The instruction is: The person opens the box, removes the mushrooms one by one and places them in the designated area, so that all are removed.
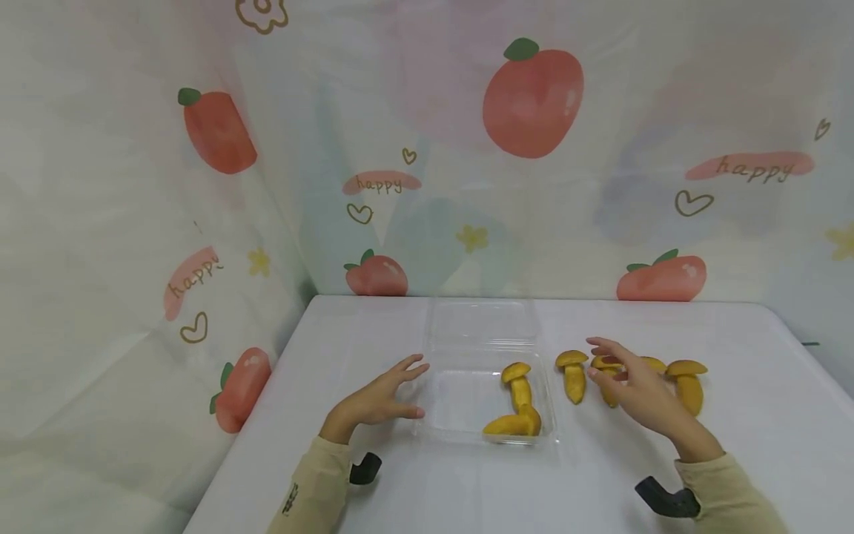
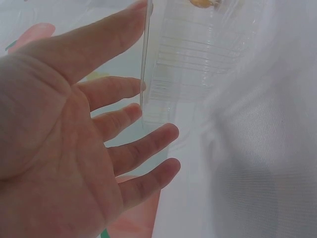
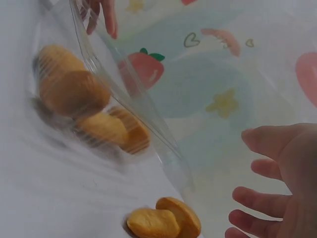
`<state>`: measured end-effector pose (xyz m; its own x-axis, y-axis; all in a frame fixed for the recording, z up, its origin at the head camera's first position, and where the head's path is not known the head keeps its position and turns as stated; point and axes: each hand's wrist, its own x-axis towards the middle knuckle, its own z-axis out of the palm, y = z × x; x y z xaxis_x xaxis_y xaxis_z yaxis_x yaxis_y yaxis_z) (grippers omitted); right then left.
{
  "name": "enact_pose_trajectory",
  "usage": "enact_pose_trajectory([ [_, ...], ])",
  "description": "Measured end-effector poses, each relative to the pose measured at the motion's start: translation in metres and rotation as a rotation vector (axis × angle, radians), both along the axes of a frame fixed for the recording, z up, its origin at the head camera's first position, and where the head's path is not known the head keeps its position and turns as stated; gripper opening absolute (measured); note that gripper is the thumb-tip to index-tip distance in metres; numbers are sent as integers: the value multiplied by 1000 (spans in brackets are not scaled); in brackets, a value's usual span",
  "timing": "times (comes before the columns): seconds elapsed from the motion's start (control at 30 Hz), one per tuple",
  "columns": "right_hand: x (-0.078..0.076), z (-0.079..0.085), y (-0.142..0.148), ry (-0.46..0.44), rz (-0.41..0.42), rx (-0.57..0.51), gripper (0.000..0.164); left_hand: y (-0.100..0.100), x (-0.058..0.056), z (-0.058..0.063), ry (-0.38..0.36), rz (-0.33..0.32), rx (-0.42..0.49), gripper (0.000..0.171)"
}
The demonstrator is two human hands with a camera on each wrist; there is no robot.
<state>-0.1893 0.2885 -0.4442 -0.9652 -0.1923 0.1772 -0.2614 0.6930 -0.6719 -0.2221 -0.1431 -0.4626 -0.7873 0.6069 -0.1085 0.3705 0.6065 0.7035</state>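
A clear plastic clamshell box point(image 1: 457, 400) lies on the white table, its lid point(image 1: 482, 322) folded back. Inside, along the right side, are two yellow mushrooms: one upright on the page point(image 1: 520, 387) and one lying crosswise point(image 1: 507, 425) nearer the front. My left hand point(image 1: 376, 400) is at the box's left edge with fingers spread, thumb and fingertips right at the rim in the left wrist view. Over the row of mushrooms right of the box hovers my right hand point(image 1: 637, 389), fingers extended, nothing held. It partly hides the middle mushrooms point(image 1: 608, 365); the leftmost mushroom point(image 1: 572, 378) shows fully.
The rightmost mushroom point(image 1: 689, 387) lies beyond my right wrist. A printed fabric point(image 1: 427, 222) with fruit and "happy" patterns hangs behind the table and on its left. Black wrist-camera pieces point(image 1: 667, 498) stick out by both sleeves.
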Motion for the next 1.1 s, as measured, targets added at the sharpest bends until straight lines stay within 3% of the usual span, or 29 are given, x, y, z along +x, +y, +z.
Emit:
enact_pose_trajectory([
  [0.37, -1, -8, -46, 1, 103, -26, 49, -1, -1, -4, -5, -3, 10, 82],
  [0.6, -8, -13, -60, 56, 155, 4, 48, 0, -1, -1, -8, -3, 14, 82],
  [1.1, -24, -28, -77, 144, 100, 220, 57, -1, -2, -1, 4, -7, 14, 82],
])
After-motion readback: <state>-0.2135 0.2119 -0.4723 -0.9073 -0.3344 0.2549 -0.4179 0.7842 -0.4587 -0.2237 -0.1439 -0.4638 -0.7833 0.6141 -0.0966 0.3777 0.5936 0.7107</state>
